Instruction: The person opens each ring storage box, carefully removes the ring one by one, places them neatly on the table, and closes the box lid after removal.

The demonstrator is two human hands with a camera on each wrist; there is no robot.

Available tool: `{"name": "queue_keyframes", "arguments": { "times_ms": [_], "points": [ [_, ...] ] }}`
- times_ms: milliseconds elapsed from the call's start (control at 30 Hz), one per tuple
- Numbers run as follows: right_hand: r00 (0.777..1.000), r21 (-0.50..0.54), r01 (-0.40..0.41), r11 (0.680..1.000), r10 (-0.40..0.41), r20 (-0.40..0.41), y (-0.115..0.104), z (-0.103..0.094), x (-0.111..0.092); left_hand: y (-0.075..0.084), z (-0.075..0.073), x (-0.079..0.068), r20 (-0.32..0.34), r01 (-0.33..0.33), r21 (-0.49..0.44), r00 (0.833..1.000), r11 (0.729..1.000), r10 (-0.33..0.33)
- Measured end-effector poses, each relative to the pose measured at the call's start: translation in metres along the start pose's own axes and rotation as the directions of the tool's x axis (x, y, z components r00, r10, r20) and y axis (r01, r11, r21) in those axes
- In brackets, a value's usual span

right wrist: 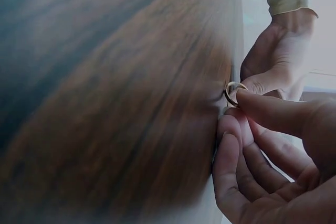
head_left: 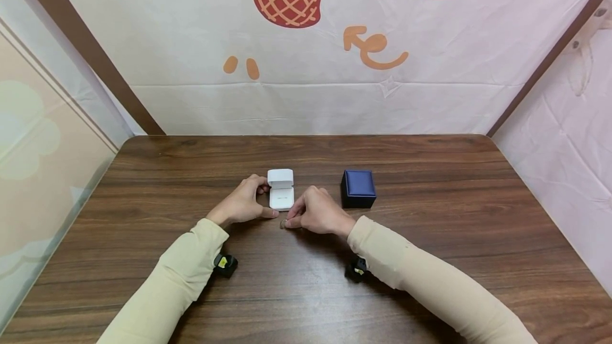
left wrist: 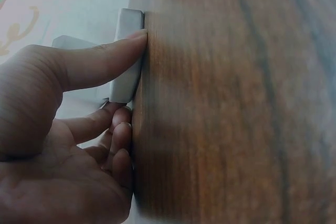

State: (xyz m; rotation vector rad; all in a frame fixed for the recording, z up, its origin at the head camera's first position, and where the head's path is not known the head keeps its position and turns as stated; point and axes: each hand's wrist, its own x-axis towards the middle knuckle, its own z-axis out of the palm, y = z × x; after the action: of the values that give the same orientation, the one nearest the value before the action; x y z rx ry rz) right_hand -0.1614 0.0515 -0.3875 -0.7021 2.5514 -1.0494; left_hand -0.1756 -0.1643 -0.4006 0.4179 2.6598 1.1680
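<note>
A white ring box (head_left: pixel 281 200) stands on the table with its lid raised. My left hand (head_left: pixel 242 202) holds it from the left, the thumb (left wrist: pixel 105 61) across its front and the other fingers curled at its side and back. Just in front of the box, my right hand (head_left: pixel 321 212) pinches a thin gold-coloured ring (right wrist: pixel 229 95) between thumb and fingertips. The ring is upright, low over the wood; whether it touches the surface I cannot tell. Part of the ring is hidden by the right thumb.
To the right of the white box, beyond my right hand, sits a closed dark blue box (head_left: pixel 359 187). Everything stands on a brown wood-grain table (head_left: pixel 296 291). A white printed cloth (head_left: pixel 306 105) hangs along its far edge.
</note>
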Motion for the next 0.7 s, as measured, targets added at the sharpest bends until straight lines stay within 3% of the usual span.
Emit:
{"name": "queue_keyframes", "arguments": {
  "times_ms": [233,700],
  "points": [
    [1.000,-0.051,0.010,0.999,-0.010,0.010,-0.0039,0.0023,0.0016,-0.0004,-0.0001,-0.0001,-0.002,-0.007,0.005,1.000,1.000,0.007],
    [1.000,-0.046,-0.014,0.999,0.015,0.008,-0.0036,0.0030,0.0010,-0.0012,0.0006,0.0003,0.001,-0.002,0.018,1.000,1.000,0.002]
  ]
}}
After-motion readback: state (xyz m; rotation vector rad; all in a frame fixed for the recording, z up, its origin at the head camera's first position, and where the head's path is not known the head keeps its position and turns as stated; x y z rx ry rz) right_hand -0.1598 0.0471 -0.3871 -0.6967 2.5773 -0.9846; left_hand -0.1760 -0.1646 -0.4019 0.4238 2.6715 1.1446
